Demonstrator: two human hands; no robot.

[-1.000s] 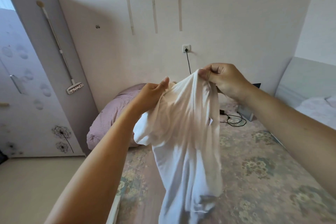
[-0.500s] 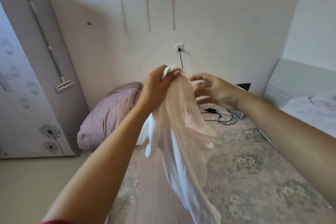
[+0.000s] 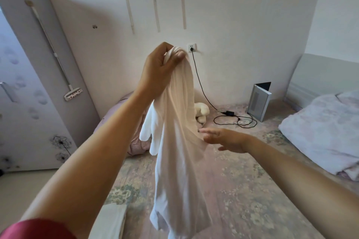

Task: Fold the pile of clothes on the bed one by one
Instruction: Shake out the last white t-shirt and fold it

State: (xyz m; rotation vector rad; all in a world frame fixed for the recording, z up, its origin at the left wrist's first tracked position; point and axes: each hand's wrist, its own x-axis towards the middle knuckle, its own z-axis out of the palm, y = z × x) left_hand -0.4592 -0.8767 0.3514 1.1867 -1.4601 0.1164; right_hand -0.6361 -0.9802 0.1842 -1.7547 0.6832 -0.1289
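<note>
I see left hand (image 3: 159, 70) raised high, fingers curled round bunched top of white garment (image 3: 178, 141). Garment hangs straight down in air above bed (image 3: 242, 190), lower hem near bottom edge of view. Right hand (image 3: 225, 138) lower, fingers straight and relaxed, fingertips at side fold of garment; if touching, I cannot tell. Behind garment, plush toy (image 3: 202, 111) on bed. Charger cable (image 3: 233, 120) runs from wall socket (image 3: 191, 47) down onto bed. Crumpled blanket (image 3: 322, 128) at right.
</note>
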